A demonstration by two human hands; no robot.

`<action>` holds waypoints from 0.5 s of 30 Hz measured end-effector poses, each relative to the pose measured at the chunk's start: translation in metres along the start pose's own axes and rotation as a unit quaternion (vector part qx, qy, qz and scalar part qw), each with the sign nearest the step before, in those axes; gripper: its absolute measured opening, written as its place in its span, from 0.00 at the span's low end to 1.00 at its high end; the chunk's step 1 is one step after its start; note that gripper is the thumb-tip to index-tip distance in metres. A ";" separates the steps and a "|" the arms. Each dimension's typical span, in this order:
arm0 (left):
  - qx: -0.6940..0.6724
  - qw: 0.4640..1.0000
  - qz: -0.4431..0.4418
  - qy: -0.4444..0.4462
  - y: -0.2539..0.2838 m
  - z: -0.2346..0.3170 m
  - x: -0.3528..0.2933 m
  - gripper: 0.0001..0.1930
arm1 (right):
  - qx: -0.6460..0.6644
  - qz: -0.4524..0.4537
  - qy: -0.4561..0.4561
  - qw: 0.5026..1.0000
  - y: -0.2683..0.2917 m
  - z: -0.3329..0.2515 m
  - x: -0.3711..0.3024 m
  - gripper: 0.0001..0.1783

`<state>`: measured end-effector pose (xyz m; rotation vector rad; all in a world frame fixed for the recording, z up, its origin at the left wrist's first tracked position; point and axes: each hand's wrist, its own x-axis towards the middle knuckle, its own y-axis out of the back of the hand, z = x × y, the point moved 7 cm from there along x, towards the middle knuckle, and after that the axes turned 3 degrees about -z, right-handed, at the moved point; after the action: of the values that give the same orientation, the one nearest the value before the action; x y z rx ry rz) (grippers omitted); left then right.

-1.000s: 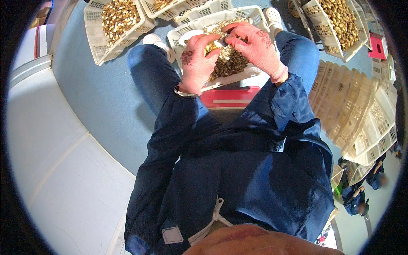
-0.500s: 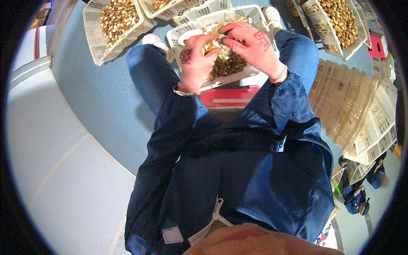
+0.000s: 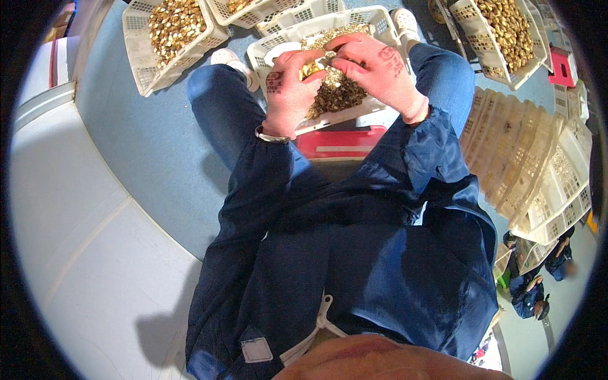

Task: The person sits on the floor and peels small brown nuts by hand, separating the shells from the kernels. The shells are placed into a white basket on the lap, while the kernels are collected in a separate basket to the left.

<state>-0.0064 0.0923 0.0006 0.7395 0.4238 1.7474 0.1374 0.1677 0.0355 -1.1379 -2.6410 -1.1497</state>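
Note:
Both my hands wear pink knit gloves with dark printing on the back, and they meet over a white perforated crate [image 3: 345, 120] between my knees. The fingers of my left hand [image 3: 292, 88] are closed around a small yellowish piece [image 3: 309, 69], perhaps a mushroom. My right hand [image 3: 375, 69] pinches with thumb and forefinger close to the left fingertips; what lies between them is too small to make out. Below the hands the crate holds a heap of small dark brown pieces [image 3: 339, 99], with paler ones at the far side. A white rounded dish-like object [image 3: 283, 49] sits beside my left hand.
Crates of brown-and-white mushroom-like pieces stand at far left [image 3: 142, 66] and far right [image 3: 503, 35]. A red stool-like object [image 3: 339, 143] is between my legs. Stacked pale crates [image 3: 513, 152] lean at right. A white panel [image 3: 82, 209] borders the blue floor at left. Other people [image 3: 529, 294] are at lower right.
My left hand has shifted very slightly left, and the right hand stays almost still. A shadow now shows on the white panel at lower left.

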 end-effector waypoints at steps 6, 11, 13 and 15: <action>-0.018 1.000 0.003 0.010 0.000 -0.001 0.000 0.19 | -0.013 0.015 0.003 1.000 0.002 -0.002 0.000 0.10; -0.024 1.000 -0.007 0.019 -0.001 -0.003 0.000 0.18 | -0.031 0.024 -0.022 0.999 -0.003 0.003 -0.001 0.10; -0.032 0.999 -0.004 0.024 -0.001 -0.004 0.000 0.18 | -0.034 0.025 -0.045 0.998 0.001 0.006 -0.001 0.10; -0.041 0.998 -0.008 0.044 -0.001 -0.005 0.001 0.17 | 0.015 0.025 -0.011 1.000 0.002 0.001 -0.003 0.09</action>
<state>-0.0090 0.0937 -0.0035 0.6013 0.4131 1.7754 0.1407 0.1671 0.0350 -1.2104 -2.6201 -1.0922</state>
